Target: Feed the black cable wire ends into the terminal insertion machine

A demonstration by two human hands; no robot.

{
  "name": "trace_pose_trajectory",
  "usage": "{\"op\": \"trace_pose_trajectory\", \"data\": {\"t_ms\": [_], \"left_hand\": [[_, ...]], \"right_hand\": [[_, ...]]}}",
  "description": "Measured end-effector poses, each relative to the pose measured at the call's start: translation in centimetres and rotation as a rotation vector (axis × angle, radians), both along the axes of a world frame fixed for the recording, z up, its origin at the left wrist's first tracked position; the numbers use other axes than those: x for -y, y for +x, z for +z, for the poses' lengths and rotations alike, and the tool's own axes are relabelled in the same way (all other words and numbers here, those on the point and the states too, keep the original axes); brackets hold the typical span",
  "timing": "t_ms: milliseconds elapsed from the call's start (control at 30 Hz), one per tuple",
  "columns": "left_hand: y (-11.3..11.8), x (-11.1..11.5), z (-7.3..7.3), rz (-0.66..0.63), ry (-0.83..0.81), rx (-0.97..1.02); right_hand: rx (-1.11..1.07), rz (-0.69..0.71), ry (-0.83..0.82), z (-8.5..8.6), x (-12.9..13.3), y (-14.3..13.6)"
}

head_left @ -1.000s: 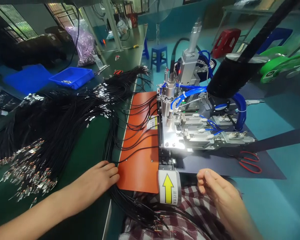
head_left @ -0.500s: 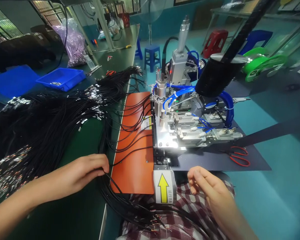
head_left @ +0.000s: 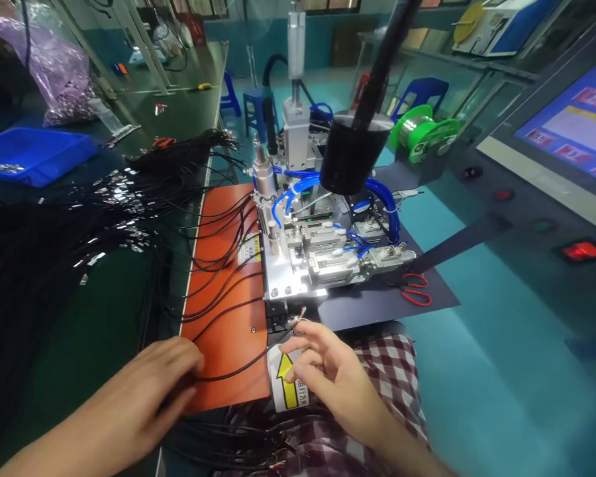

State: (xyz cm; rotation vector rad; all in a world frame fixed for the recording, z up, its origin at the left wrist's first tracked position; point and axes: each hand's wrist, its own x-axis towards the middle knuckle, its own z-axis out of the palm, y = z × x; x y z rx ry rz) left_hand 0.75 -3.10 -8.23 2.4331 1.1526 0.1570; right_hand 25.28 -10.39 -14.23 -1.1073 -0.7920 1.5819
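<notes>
Black wire [head_left: 233,376]: lies across the lower mat [head_left: 218,344], coloured cores [head_left: 302,313] at its tip close to the machine [head_left: 283,268].
Left hand [head_left: 163,374]: curled at mat's left edge, looks to be pinching the wire; contact itself hidden.
Right hand [head_left: 330,377]: fingers parted, nothing seen gripped. Index tip by the cores; can't tell if touching.
Core risk: could splay or bend if fingertips catch them side-on.
Slip risk: tip looks poorly backed; a loose left pinch would let it swing.
Arrow tag [head_left: 289,384]: partly behind right fingers.
Other wires [head_left: 233,306]: run over the mat to the machine. A sleeve-side brush could shift one.
Lap bundle [head_left: 218,434]: below mat's near edge; tangling there could drag the wire back.
Scissors [head_left: 418,291]: right of machine, clear of both hands.
</notes>
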Motion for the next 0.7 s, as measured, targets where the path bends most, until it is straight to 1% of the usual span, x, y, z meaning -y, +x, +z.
{"op": "trace_pose_trajectory", "data": {"t_ms": [67, 133, 200, 233, 300, 367, 467, 600, 700], "left_hand": [[2.2, 0.6, 0.0, -0.026, -0.178, 0.017], [5.1, 1.2, 0.1, 0.032, -0.377, 0.151], [7.8, 1.6, 0.3, 0.081, -0.59, 0.296], [9.0, 1.6, 0.3, 0.096, -0.67, 0.355], [10.5, 1.4, 0.3, 0.115, -0.731, 0.406], [11.1, 1.1, -0.1, 0.131, -0.723, 0.405], [11.2, 0.8, -0.8, 0.159, -0.748, 0.412], [11.1, 0.5, -1.4, 0.2, -0.899, 0.476], [11.2, 0.0, -1.5, 0.239, -1.055, 0.539]], "right_hand": [[-0.012, -0.006, 0.006, 0.0, 0.1, -0.2], [0.034, -0.005, 0.03, 0.2, 0.4, -0.3], [0.14, -0.012, 0.083, 0.6, 0.7, 0.1], [0.199, -0.021, 0.114, 0.7, 0.8, 0.4], [0.288, -0.039, 0.163, 0.9, 1.0, 1.2], [0.327, -0.06, 0.173, 1.0, 1.0, 2.1], [0.331, -0.096, 0.125, 1.1, 0.7, 2.9], [0.308, -0.136, 0.048, 1.2, 0.0, 3.1], [0.357, -0.149, 0.094, 1.4, -0.5, 3.1]]}}
